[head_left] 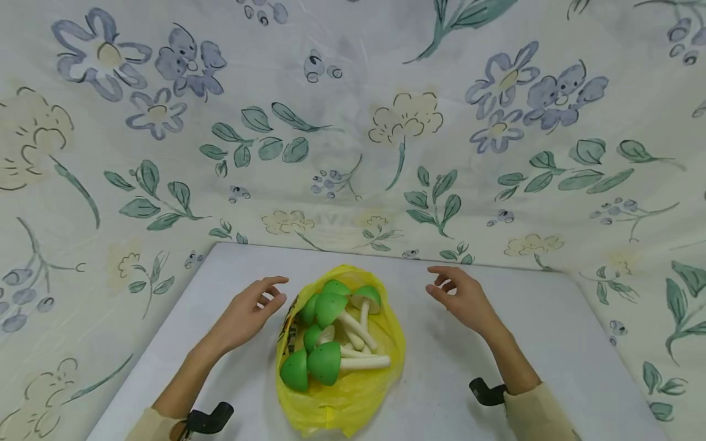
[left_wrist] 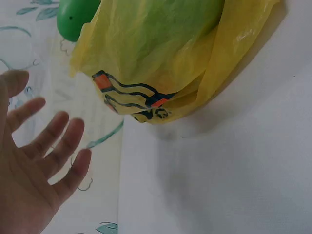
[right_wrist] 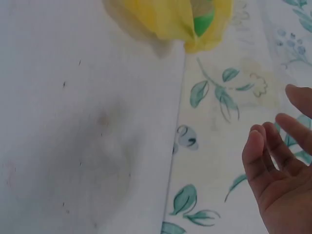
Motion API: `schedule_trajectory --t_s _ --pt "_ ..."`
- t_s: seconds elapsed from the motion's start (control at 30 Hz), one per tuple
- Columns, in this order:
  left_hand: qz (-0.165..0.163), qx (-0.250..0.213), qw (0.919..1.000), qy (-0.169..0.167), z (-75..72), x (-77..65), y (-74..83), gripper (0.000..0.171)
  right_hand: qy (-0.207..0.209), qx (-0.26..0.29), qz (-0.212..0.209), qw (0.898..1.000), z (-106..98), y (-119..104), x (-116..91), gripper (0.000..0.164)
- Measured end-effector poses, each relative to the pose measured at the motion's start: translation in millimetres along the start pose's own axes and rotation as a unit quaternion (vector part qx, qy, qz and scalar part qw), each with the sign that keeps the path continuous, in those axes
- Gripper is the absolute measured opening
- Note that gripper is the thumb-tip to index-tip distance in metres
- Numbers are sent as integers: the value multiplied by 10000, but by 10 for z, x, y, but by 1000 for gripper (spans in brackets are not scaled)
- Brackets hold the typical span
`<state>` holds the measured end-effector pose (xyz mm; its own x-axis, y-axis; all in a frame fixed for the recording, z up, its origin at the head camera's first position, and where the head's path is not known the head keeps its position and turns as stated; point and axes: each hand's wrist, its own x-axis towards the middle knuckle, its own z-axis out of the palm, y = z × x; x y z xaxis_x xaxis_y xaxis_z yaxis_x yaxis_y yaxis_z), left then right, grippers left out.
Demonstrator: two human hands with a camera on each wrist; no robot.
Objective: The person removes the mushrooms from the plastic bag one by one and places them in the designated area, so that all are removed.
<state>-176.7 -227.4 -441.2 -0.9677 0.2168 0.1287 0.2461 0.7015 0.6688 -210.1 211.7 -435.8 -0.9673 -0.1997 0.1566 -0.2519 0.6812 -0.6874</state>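
Several mushroom-shaped pieces with green caps [head_left: 324, 364] and white stems [head_left: 365, 362] lie heaped in an opened yellow plastic bag [head_left: 336, 413] on the white table. To the left of the bag is my left hand [head_left: 248, 315], fingers loosely bent and holding nothing. My right hand [head_left: 463, 301] hovers to the right, apart from the bag, likewise with nothing in it. In the left wrist view the bag's printed side [left_wrist: 146, 92] faces that hand [left_wrist: 39, 161], with a gap between them. Only a corner of the bag [right_wrist: 161, 19] appears in the right wrist view, away from the right hand [right_wrist: 282, 165].
The white tabletop [head_left: 441, 392] spreads on both sides of the bag. Behind it and at the sides hangs a floral-patterned cloth [head_left: 353, 153]. A black camera mount [head_left: 211, 419] is on the left wrist, and another mount [head_left: 486, 392] is on the right.
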Motion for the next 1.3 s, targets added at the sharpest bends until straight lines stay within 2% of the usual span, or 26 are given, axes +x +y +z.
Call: schedule_trajectory --t_s 0.17,0.33,0.5,0.63,0.87,1.17,1.3 --pt "75 -336 9986 -407 33 -53 9 43 -348 410 10 9986 108 -140 -14 43" --pt "96 -409 9971 -638 82 -79 17 40 -724 590 -224 9954 256 -212 -64 34" --pt "171 -495 9954 -801 98 -106 31 37 -1314 814 -415 9871 356 -291 -104 30" --pt "240 -556 9937 -944 88 -113 42 37 -1625 995 -446 9807 440 -355 -97 31" --pt "286 -567 9911 -1172 96 -106 42 32 -1929 1142 -565 9729 624 -425 -66 30" --pt "355 -501 9902 -1255 108 -106 27 29 -2117 1440 -592 9649 798 -463 -26 30" --pt "396 -514 9894 -1299 119 -104 25 28 -2173 1373 -625 9644 855 -465 -28 30"
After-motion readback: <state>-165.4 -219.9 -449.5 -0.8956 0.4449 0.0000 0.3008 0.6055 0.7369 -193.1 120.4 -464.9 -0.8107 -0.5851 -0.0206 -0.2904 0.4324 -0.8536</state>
